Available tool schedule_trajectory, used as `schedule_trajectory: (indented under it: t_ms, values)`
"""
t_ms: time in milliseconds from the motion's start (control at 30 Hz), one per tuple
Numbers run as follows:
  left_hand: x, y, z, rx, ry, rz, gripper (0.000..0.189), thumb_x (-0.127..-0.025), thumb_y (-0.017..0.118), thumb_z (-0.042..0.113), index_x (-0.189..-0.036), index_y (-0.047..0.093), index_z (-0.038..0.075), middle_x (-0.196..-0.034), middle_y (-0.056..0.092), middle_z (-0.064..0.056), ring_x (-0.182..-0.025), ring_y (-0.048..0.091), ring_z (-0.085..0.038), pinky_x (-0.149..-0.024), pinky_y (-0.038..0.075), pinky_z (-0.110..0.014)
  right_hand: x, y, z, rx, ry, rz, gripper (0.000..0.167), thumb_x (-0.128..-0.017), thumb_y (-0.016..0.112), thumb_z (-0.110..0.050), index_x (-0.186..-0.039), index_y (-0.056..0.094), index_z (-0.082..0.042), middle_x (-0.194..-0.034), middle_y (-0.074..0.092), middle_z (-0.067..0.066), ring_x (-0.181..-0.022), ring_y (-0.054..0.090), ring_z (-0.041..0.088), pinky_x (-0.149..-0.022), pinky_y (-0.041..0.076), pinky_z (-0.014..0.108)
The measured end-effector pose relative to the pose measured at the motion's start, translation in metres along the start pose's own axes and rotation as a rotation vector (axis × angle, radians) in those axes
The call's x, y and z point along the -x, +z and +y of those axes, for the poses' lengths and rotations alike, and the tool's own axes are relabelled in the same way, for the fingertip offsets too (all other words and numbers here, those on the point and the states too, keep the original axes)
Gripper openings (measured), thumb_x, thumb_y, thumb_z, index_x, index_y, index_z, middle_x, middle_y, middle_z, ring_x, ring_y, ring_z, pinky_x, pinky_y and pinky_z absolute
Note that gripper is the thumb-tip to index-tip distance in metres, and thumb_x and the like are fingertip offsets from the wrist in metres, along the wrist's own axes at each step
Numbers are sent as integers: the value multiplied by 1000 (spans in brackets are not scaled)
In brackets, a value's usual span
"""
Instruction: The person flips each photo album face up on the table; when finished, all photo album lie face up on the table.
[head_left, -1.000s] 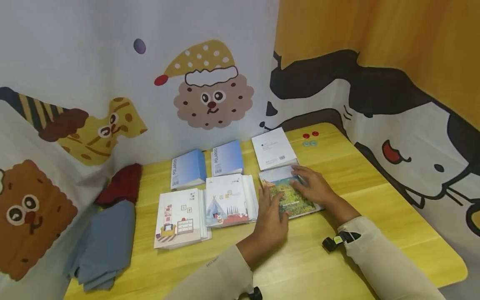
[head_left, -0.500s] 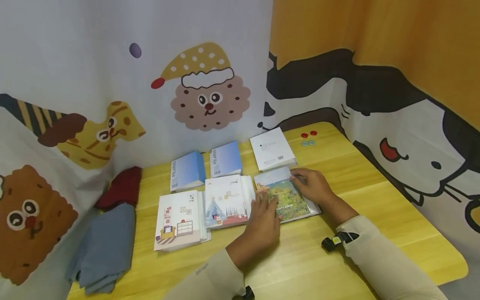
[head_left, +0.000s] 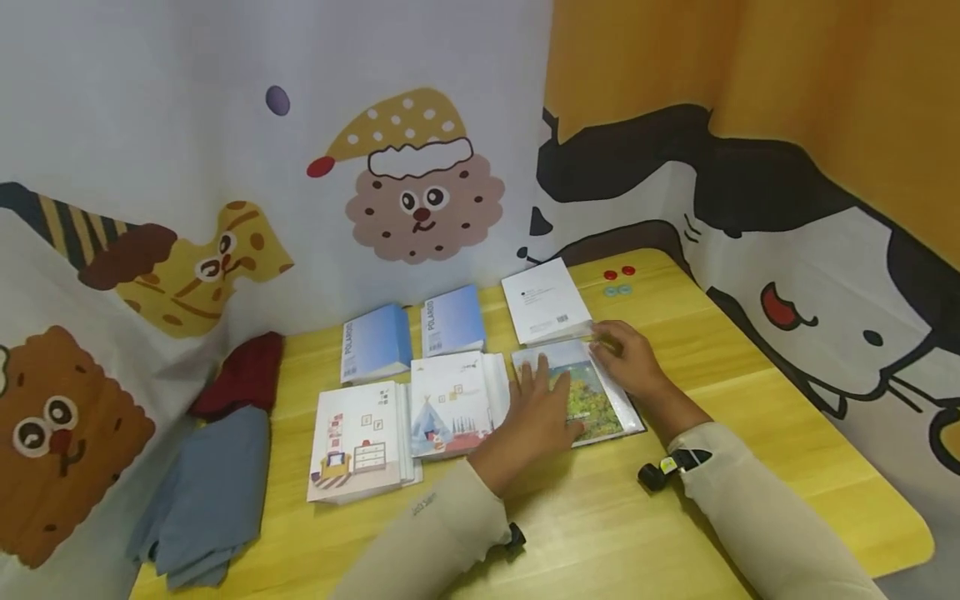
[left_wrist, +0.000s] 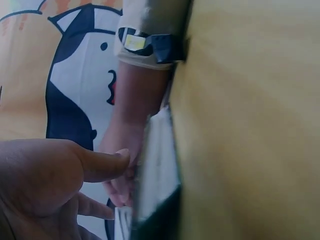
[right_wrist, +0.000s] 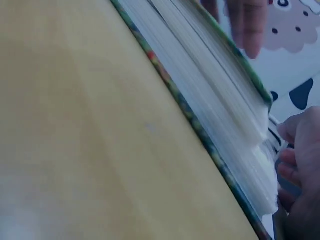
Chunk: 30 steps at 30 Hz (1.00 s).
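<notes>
A photo album point(head_left: 594, 404) with a green and yellow garden cover lies at the right end of the front row. Across its upper left cover my left hand point(head_left: 534, 421) is spread with fingers extended. My right hand point(head_left: 633, 360) sits at the album's upper right edge, its fingers loosely bent near the corner. In the right wrist view, the album's page edges point(right_wrist: 215, 95) show between its covers, and the right thumb and fingers are beside the far end. Just beyond it lies a white album point(head_left: 546, 302) with small print and a barcode.
Left of the garden album lie a tent-picture album point(head_left: 450, 404) and a room-picture album point(head_left: 358, 437). Behind them stand two blue albums, one left point(head_left: 375, 342) and one right point(head_left: 453, 321). Red buttons point(head_left: 618, 272), pale blue buttons point(head_left: 618, 291), grey-blue cloth point(head_left: 210, 496) and dark red cloth point(head_left: 243, 375) lie around.
My left hand shifted left, then came back right and farther up over the cover with its fingers spread. My right hand drew from the cover to the album's upper right edge.
</notes>
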<state>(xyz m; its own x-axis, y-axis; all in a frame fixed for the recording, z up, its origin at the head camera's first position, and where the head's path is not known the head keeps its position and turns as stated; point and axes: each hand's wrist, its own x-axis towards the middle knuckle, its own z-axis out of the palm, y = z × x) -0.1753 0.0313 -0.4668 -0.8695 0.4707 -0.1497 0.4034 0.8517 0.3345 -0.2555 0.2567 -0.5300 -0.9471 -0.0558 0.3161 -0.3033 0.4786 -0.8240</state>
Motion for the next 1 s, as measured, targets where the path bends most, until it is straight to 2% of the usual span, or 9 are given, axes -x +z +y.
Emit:
schedule_trajectory:
  t_ms: [133, 200, 333, 433, 600, 700, 800, 900, 1000]
  values:
    - [-24, -16, 8, -35, -43, -56, 89, -105, 64, 61, -175, 28, 19, -184, 3, -22, -170, 11, -50, -135, 21, -68, -7, -4, 6, -21, 7, 38, 31, -107, 65, 0, -137, 69, 5, -146, 57, 25, -136, 58, 48, -106, 52, 55]
    - [-35, -24, 9, 14, -86, -81, 90, -105, 64, 60, -176, 25, 19, -184, 0, -22, -170, 9, -49, -136, 19, -67, -11, -5, 8, -14, 14, 37, 36, -107, 66, -1, -142, 65, 5, -148, 55, 26, -137, 58, 49, -103, 51, 54]
    - [-56, -35, 2, 144, -176, -88, 92, -106, 66, 56, -177, 21, 18, -184, -6, -23, -172, 3, -45, -138, 15, -63, -19, -4, 12, -17, 78, -18, 54, -109, 65, -8, -159, 49, 2, -158, 52, 27, -146, 53, 49, -116, 46, 62]
    - [-71, -33, -8, 209, -216, -76, 92, -106, 65, 55, -177, 20, 17, -183, -9, -25, -172, -2, -45, -139, 13, -62, -24, -3, 12, -16, 157, -86, 62, -111, 65, -20, -167, 41, -7, -165, 50, 24, -152, 48, 47, -123, 41, 67]
    - [-85, -17, -26, 257, -230, -61, 94, -105, 64, 60, -176, 21, 16, -183, -2, -27, -172, -3, -42, -139, 9, -64, -27, -1, 5, 82, 237, -171, 70, -113, 58, -47, -173, 35, -17, -169, 47, 25, -149, 52, 51, -119, 45, 69]
    - [-85, -11, -31, 221, -202, -11, 93, -105, 63, 61, -175, 25, 14, -183, 7, -27, -172, 4, -42, -138, 11, -66, -27, 0, 2, 118, 257, -182, 73, -113, 54, -53, -174, 32, -18, -174, 41, 24, -150, 50, 52, -119, 45, 70]
    - [-84, -7, -31, 132, -179, 34, 91, -106, 59, 63, -174, 28, 12, -181, 13, -29, -171, 10, -45, -138, 15, -65, -28, 0, 1, 122, 270, -188, 74, -113, 52, -55, -174, 30, -18, -175, 38, 24, -150, 49, 53, -118, 45, 70]
    - [-84, -8, -28, 41, -169, 34, 91, -107, 55, 66, -174, 27, 11, -180, 16, -30, -170, 15, -46, -137, 20, -63, -27, -1, -2, 135, 265, -191, 75, -113, 51, -56, -174, 30, -18, -175, 37, 24, -152, 47, 54, -118, 44, 71]
    - [-85, -11, -28, -22, -160, 23, 96, -106, 53, 69, -174, 27, 7, -179, 23, -30, -169, 22, -46, -137, 25, -59, -28, -1, -4, 126, 255, -190, 77, -113, 49, -59, -175, 28, -18, -175, 37, 25, -147, 52, 54, -114, 48, 70]
